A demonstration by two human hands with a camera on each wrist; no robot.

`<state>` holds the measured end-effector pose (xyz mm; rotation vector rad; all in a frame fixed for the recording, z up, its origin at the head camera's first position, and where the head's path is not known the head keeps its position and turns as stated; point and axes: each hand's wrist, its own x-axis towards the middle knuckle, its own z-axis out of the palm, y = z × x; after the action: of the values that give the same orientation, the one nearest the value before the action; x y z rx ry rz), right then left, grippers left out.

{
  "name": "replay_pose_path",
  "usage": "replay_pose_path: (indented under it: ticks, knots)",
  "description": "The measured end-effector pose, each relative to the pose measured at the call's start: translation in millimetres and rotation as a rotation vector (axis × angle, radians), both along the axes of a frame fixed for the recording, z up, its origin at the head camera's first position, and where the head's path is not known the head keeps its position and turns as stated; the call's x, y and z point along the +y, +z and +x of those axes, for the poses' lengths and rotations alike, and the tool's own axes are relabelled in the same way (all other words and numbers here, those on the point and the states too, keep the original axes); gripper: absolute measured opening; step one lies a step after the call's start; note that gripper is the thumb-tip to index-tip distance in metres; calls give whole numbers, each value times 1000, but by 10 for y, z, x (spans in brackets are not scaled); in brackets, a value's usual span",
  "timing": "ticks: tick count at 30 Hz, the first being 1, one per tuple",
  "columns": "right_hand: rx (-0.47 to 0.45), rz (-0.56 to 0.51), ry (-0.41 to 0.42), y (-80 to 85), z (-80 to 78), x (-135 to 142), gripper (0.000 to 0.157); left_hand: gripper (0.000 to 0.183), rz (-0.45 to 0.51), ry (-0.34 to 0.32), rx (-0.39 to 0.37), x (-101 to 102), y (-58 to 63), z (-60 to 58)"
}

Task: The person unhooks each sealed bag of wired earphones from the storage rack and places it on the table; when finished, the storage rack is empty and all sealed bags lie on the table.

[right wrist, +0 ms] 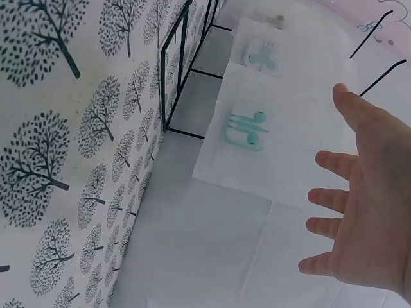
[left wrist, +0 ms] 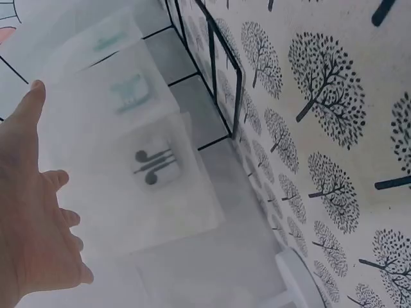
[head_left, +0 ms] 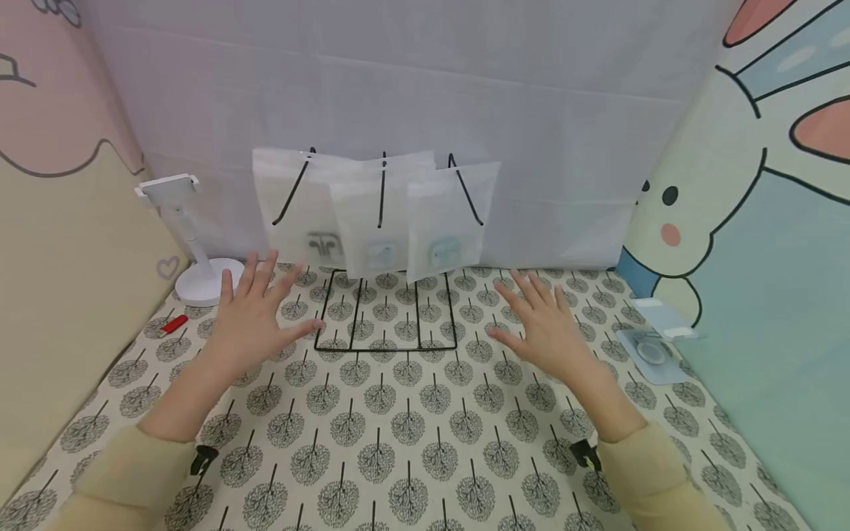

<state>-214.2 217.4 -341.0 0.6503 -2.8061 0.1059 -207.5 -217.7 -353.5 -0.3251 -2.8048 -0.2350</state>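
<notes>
My left hand (head_left: pixel 249 321) is held over the patterned cloth with its fingers spread, holding nothing. Opposite it, my right hand (head_left: pixel 544 328) also has spread fingers and nothing in its grasp. Between and beyond them stands a black wire rack (head_left: pixel 385 350). Translucent white bags hang from its hooks: a left bag (head_left: pixel 279 192), a middle bag (head_left: pixel 358 214) and a right bag (head_left: pixel 451 210). Dark earphones (left wrist: pixel 154 165) show through the left bag. Teal earphones (right wrist: pixel 247 128) show through the right one, and bluish earphones (right wrist: pixel 262 54) through the middle one. Neither hand touches a bag.
A white phone stand (head_left: pixel 199 284) with a round base is at the back left. Near it lies a small red object (head_left: pixel 175 324). A pale folding stand (head_left: pixel 654 354) sits at the right edge. White sheeting (head_left: pixel 564 147) rises behind the rack.
</notes>
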Motion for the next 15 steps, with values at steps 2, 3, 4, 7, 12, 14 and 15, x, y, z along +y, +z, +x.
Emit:
replay_pose_path:
  ticks: [2, 3, 4, 7, 12, 14, 15]
  knots:
    - [8, -9, 4, 25, -30, -11, 78, 94, 11, 6, 14, -39, 34, -42]
    - [13, -13, 8, 37, -43, -16, 78, 95, 18, 9, 21, -55, 50, -65]
    - [15, -16, 11, 47, -57, -21, 77, 95, 24, 12, 27, -70, 66, -89]
    - [18, -17, 7, 70, -99, -38, 77, 96, 42, 23, 43, -113, 101, -166]
    - [28, -2, -10, 85, -161, -79, 78, 98, 86, 46, 55, -177, 151, -291]
    - [30, -4, -12, 79, -186, -102, 79, 100, 110, 55, 57, -199, 168, -343]
    - [21, -9, -10, 72, -200, -115, 80, 101, 116, 58, 60, -211, 171, -370]
